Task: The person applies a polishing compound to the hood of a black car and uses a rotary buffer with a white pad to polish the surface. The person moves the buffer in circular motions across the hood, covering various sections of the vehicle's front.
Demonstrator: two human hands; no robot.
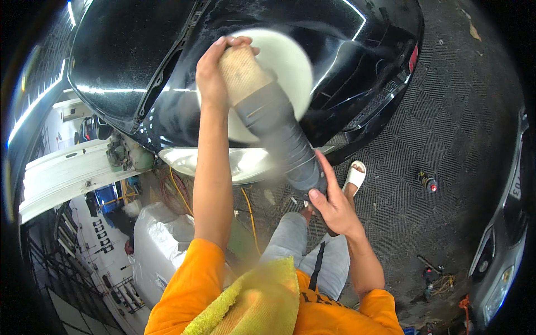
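A dark polisher [282, 131] with a beige wrapped head lies slantwise in front of me. Its round white pad [290, 64] rests over the glossy black hood [340, 39] of a car, just behind the headlight [245, 162]. My left hand [214, 72] is curled over the far end of the polisher's head. Around the rear handle, close to my body, my right hand [336, 207] is closed with its thumb on top. Pale smears and dust show on the hood beside the pad. A yellow-green towel [254, 298] hangs at my chest.
A yellow cord [250, 215] runs over the dark patterned floor mat. To the left are a silver-covered bulky object [159, 237] and a white car panel [70, 173]. A small bottle [428, 181], a heap of tools [438, 282] and another car [502, 259] lie on the right.
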